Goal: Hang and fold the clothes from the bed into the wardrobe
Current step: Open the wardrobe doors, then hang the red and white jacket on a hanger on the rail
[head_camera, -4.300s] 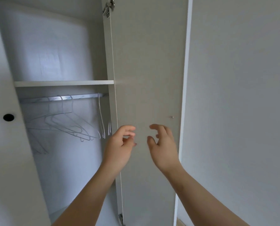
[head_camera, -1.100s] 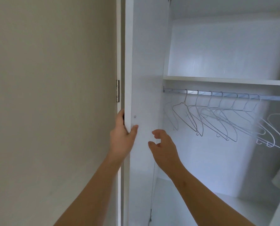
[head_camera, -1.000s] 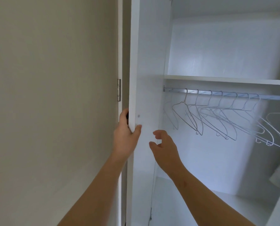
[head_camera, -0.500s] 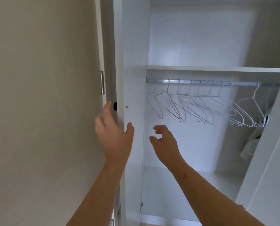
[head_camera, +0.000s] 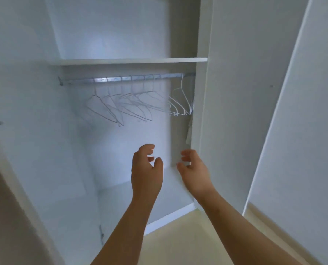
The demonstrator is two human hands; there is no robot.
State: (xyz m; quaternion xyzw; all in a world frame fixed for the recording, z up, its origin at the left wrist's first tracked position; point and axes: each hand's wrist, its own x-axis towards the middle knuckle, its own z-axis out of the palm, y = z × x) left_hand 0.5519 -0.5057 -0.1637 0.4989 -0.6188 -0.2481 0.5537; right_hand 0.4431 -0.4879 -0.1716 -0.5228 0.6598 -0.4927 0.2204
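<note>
**Left door released, both hands now hanging free before the open wardrobe**

Half a second back the left hand was leaving the edge of the left door. Now the view is swinging to face the wardrobe (head_camera: 111,31) squarely, and both hands are hovering in front of it.

The wardrobe is standing open, with the left door (head_camera: 25,111) swung wide and the right door (head_camera: 235,111) angling outward. The right door is screening the right end of the rail (head_camera: 130,78) under the shelf (head_camera: 128,61). The clothes to be hung and folded are not showing anywhere here, and neither is the bed, so the person is likely facing a turn away to fetch them.

The left hand (head_camera: 146,175) and right hand (head_camera: 195,171) are floating close together, touching nothing. Their fingers (head_camera: 146,148) are curling loosely around empty air.

Empty wire hangers (head_camera: 121,106) are crowding the middle of the rail, leaning across one another. A white hanger (head_camera: 180,100) is hanging apart near the right door, with a pale scrap of cloth (head_camera: 189,131) peeking out below it.

Risks, as I am judging them:
- With nobody holding them, either door may be drifting back and narrowing the opening.
- The overlapping hangers may be snagging, so pulling one could drag its neighbours off the rail.
- Reaching for the right end could mean knocking a hand against the right door's edge.
</note>
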